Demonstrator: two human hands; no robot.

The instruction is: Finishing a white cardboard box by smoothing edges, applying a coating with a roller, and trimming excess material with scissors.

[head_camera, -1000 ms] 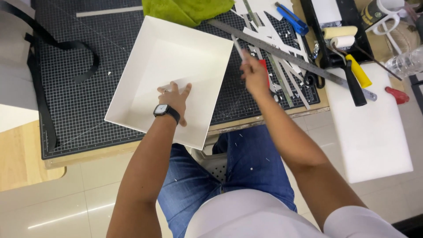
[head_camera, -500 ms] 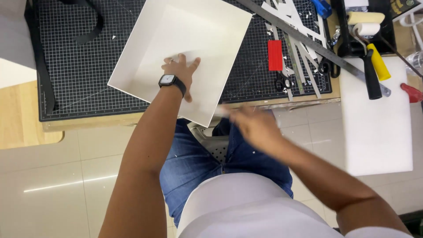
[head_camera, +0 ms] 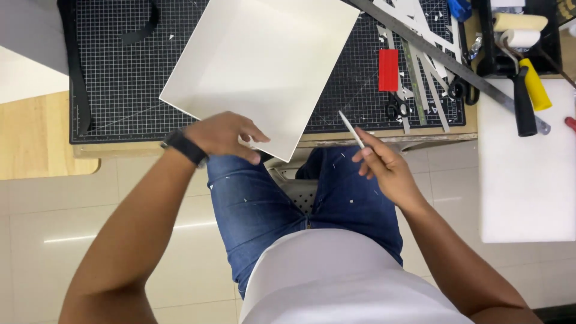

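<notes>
- Head view: one white box (head_camera: 264, 66) lies on one black cutting mat (head_camera: 120, 78), its near corner overhanging the table edge.
- Left hand (head_camera: 225, 135) pinches that corner.
- Right hand (head_camera: 384, 168) grips one white stick (head_camera: 351, 129), fingers closed.
- One red block (head_camera: 388, 69), one long ruler (head_camera: 444, 57), two rollers (head_camera: 519, 30).

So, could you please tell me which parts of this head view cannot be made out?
- White tray: far corner cut off by the top edge; near edge partly under the left hand.
- Thin white tool in the right hand: lower end hidden in the grip, kind unclear.
- Scissors: partly buried under white strips.
- Paint roller: cut off at the top right.
</notes>
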